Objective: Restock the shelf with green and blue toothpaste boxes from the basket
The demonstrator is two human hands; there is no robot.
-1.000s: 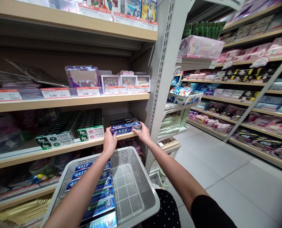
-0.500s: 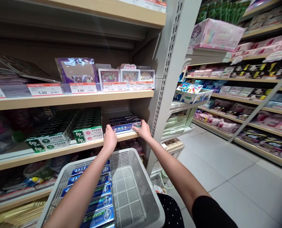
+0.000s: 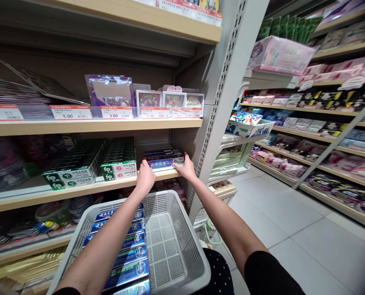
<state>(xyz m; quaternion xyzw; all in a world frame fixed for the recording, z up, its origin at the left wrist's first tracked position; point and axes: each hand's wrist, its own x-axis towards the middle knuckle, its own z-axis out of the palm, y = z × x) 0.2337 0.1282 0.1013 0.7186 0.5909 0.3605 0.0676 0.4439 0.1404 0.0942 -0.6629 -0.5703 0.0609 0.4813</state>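
A stack of blue toothpaste boxes (image 3: pixel 164 160) lies on the wooden shelf (image 3: pixel 78 191) at its right end. My left hand (image 3: pixel 145 178) grips the left end of the front box. My right hand (image 3: pixel 186 167) holds the right end, fingers curled on it. Below my arms a grey plastic basket (image 3: pixel 182 237) holds several more blue toothpaste boxes (image 3: pixel 127 254) in a row along its left side; its right half is bare mesh.
Green and white toothpaste boxes (image 3: pixel 114 157) fill the shelf to the left. Small boxed items and price tags (image 3: pixel 114 111) sit on the shelf above. A grey shelf upright (image 3: pixel 219 102) stands at the right, with a tiled aisle (image 3: pixel 293 221) and further stocked shelves beyond.
Both hands have stayed on the ends of the blue box, which has gone slightly further back onto the shelf. The camera has shifted a little.
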